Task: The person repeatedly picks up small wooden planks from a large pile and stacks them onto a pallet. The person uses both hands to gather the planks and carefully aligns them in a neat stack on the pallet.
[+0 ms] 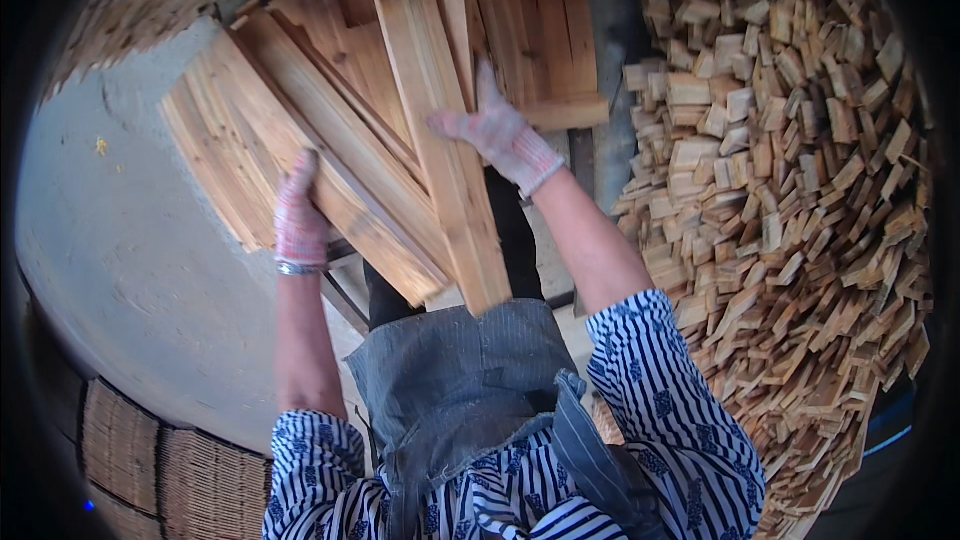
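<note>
Gloved hands at the long boards

The right grip (pixel 505 135) lays its thumb over a long board (pixel 440 155), thumb and one finger spread apart; whether it is clamped I cannot tell. The left grip (pixel 302 210) touches a slanting board's (pixel 338 180) near edge (its fingers are partly hidden, so its closure is unclear too). More boards (pixel 540 35) lie beyond the right grip; wood pieces (pixel 770 180) heap to its right.

Pale grey floor (pixel 110 220), lightly speckled
</note>
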A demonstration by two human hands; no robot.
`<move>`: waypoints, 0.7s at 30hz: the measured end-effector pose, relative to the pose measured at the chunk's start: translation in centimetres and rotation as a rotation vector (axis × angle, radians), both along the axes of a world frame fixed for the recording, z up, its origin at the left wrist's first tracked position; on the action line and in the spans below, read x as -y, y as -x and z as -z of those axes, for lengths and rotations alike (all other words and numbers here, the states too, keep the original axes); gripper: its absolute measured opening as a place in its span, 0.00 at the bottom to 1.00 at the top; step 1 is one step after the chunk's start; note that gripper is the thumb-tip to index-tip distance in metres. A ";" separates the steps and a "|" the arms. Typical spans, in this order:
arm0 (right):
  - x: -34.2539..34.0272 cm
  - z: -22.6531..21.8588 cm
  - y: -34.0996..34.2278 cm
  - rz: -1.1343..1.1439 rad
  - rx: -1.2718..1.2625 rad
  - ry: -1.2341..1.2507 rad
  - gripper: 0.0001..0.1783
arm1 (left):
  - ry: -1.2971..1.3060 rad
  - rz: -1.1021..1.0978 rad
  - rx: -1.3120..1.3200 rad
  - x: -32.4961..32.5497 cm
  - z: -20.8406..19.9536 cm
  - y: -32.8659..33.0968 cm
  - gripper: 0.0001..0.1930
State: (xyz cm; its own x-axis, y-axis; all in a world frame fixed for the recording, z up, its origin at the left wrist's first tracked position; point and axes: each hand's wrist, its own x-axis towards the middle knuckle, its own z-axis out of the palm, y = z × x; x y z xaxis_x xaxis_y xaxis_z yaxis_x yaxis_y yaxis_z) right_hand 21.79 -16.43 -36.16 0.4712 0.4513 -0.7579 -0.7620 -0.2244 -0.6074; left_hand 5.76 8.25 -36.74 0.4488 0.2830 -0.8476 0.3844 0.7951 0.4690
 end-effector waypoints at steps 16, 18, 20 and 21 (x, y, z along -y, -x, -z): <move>-7.0 14.6 1.5 -0.086 0.253 0.752 0.47 | -0.601 0.459 -0.273 1.7 11.9 -5.6 0.49; -7.9 12.6 2.9 -0.174 0.382 0.702 0.44 | -0.629 0.520 -0.381 0.8 11.3 -5.2 0.52; -8.8 10.6 2.0 -0.287 0.464 0.770 0.47 | -0.682 0.541 -0.454 0.3 9.7 -6.9 0.55; -9.4 11.4 2.9 -0.252 0.571 0.834 0.48 | -0.624 0.546 -0.372 -0.3 10.4 -6.8 0.57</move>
State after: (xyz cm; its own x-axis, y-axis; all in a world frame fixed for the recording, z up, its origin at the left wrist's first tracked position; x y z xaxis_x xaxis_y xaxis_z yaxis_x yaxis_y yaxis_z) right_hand 18.87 -7.00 -47.56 0.8223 0.0214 -0.5686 -0.2831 -0.8514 -0.4415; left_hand 12.53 8.59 -47.16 0.3831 0.5676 -0.7287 0.8462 0.1007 0.5233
